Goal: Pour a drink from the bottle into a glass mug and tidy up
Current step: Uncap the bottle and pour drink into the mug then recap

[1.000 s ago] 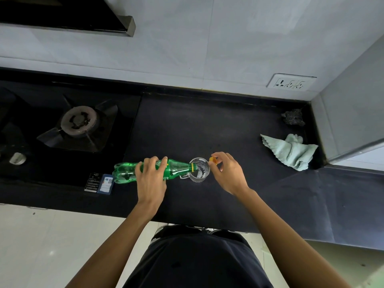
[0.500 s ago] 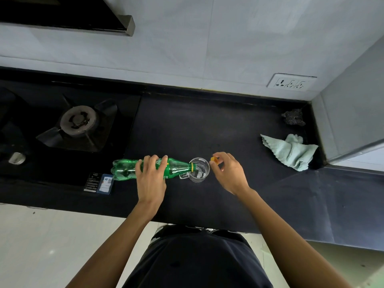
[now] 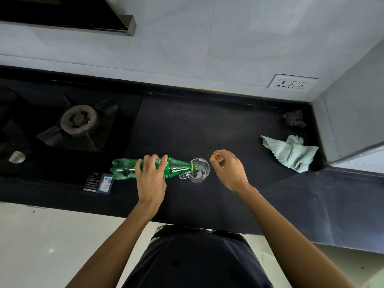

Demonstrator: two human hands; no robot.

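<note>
A green plastic bottle [image 3: 124, 168] lies tipped almost flat above the black counter, with my left hand [image 3: 151, 175] wrapped around its middle. The bottle's open neck rests over the rim of a small glass mug [image 3: 199, 170], which stands on the counter and holds some clear liquid. The mug's handle points toward the bottle. Just right of the mug, my right hand [image 3: 228, 170] pinches the orange bottle cap [image 3: 214, 157] between its fingertips.
A crumpled pale green cloth [image 3: 291, 152] lies at the right, with a dark scrubber [image 3: 294, 119] in the corner behind it. A gas burner [image 3: 79, 121] and a knob [image 3: 17, 156] sit to the left. A wall socket [image 3: 292, 84] is above the counter [image 3: 207, 121].
The bottle's base has dropped a little, leaving it flatter. My right hand with the cap has drifted slightly right, away from the mug.
</note>
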